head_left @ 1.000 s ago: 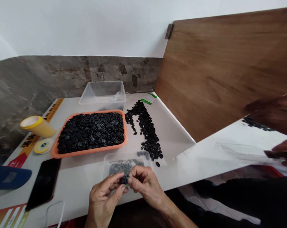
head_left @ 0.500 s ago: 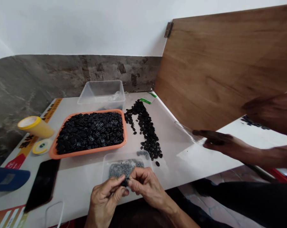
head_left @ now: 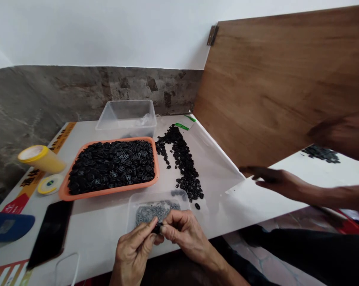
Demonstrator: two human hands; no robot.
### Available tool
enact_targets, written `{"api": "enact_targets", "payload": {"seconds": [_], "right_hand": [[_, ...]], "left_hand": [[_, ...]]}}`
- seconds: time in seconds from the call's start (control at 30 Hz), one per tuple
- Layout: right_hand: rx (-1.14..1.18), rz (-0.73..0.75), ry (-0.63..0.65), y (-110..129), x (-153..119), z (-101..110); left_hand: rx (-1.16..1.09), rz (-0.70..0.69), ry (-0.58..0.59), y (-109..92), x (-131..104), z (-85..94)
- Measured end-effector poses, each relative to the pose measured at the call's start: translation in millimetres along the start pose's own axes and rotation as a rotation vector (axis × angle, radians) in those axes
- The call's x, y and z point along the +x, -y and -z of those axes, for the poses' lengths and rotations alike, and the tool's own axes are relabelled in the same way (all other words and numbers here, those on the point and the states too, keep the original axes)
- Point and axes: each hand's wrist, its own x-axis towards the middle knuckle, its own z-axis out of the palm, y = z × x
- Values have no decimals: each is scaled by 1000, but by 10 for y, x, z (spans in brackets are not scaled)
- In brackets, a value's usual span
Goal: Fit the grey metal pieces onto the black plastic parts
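Note:
Between the fingertips of my left hand (head_left: 134, 246) and my right hand (head_left: 185, 234) is a small black oval piece (head_left: 157, 227), largely covered by the fingers. Both hands are closed in a pinch on it. They hover over the near edge of a clear plastic box (head_left: 131, 204) holding many small grey metal bits (head_left: 149, 210). Behind it stands an orange tray (head_left: 156, 167) heaped with black oval pieces (head_left: 114, 167) that have slots in them. A loose pile of the same black pieces (head_left: 183, 159) lies to the right of the tray.
At left are a yellow container (head_left: 42, 158), its lid (head_left: 50, 184), a dark phone (head_left: 50, 232) and a blue object (head_left: 11, 227). An empty clear bin (head_left: 125, 113) stands behind the tray. A co-worker's hand (head_left: 271, 176) rests near the wooden board (head_left: 274, 83) on the right.
My hands stay almost in place, with the black piece showing a little more between my fingers. The co-worker's clear sheet-like thing no longer shows near their hand.

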Motion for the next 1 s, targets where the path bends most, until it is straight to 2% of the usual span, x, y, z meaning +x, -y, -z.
{"api": "enact_targets", "payload": {"seconds": [0.13, 0.27, 0.37, 0.5, 0.77, 0.9, 1.0], "right_hand": [[7, -16, 10, 8, 5, -16], [-29, 1, -1, 3, 5, -34], [-74, 27, -20, -34, -4, -35], [-178, 37, -47, -71, -26, -26], [-400, 42, -37, -13, -76, -1], [-417, 14, 9, -22, -61, 64], [-425, -10, 0, -31, -40, 119]], "left_hand": [[-8, 70, -37, -15, -42, -5], [-76, 285, -168, -10, -88, -33], [-160, 410, -94, 8, -76, -32], [-251, 508, -92, 21, -27, -20], [-266, 513, -51, 27, -65, -35], [-250, 495, 10, 65, -69, -92], [-258, 495, 5, 115, -44, -138]]}}
